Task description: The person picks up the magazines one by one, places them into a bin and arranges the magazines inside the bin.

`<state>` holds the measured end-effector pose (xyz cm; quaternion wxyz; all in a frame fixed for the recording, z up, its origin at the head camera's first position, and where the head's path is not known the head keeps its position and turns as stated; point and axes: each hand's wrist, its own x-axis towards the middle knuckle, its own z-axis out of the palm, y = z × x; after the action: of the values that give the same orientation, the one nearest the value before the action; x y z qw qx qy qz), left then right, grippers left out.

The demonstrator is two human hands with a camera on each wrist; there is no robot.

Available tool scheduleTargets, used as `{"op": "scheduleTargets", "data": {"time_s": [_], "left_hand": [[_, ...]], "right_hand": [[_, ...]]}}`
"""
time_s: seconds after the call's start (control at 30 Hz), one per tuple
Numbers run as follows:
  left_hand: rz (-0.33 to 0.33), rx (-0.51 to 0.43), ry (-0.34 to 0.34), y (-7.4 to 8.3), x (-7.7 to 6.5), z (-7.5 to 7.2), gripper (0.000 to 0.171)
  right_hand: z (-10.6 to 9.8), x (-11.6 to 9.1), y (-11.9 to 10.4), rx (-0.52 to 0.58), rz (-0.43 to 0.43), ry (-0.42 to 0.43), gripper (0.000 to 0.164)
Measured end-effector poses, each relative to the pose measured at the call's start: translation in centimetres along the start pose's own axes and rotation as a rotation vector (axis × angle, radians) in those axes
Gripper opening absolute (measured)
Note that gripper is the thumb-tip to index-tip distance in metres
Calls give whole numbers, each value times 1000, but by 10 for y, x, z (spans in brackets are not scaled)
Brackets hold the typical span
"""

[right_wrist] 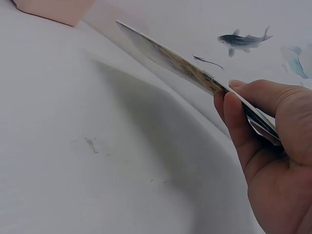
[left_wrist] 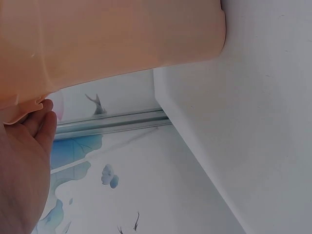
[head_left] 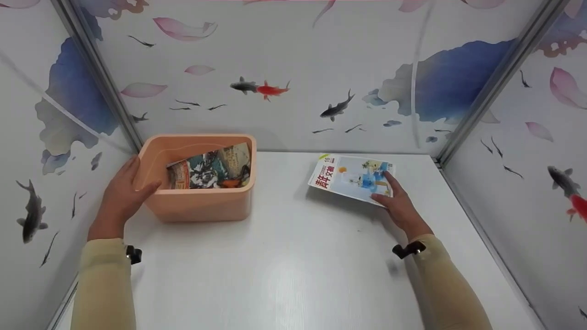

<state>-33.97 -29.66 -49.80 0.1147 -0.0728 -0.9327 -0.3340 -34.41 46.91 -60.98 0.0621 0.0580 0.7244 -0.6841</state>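
Note:
At the back left of the table, a peach plastic storage bin [head_left: 202,206] holds magazines [head_left: 211,169] with colourful covers, leaning inside it. My left hand [head_left: 121,197] grips the bin's left rim, thumb over the near edge; in the left wrist view, the fingers [left_wrist: 46,126] curl under the rim. On the right, my right hand [head_left: 403,208] pinches a magazine [head_left: 353,176] by its right edge, thumb on the cover. The right wrist view shows this magazine [right_wrist: 170,61] edge-on, tilted and raised above the table, with fingers [right_wrist: 234,117] beneath it.
The white table [head_left: 284,266] is closed in by printed panels at the back [head_left: 293,55] and both sides. Grey metal posts [head_left: 500,82] stand in the corners. Black wrist mounts [head_left: 409,249] sit on both sleeves.

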Motion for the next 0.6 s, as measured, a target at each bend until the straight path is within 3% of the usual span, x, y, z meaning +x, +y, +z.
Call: {"op": "scheduleTargets", "data": {"time_s": [0.4, 0.6], "left_hand": [[-16, 6, -14, 0, 0, 1, 105], [-26, 0, -11, 1, -1, 0, 106]], "right_hand": [[11, -3, -10, 0, -9, 3, 108], [14, -5, -14, -100, -15, 10, 110]]}}
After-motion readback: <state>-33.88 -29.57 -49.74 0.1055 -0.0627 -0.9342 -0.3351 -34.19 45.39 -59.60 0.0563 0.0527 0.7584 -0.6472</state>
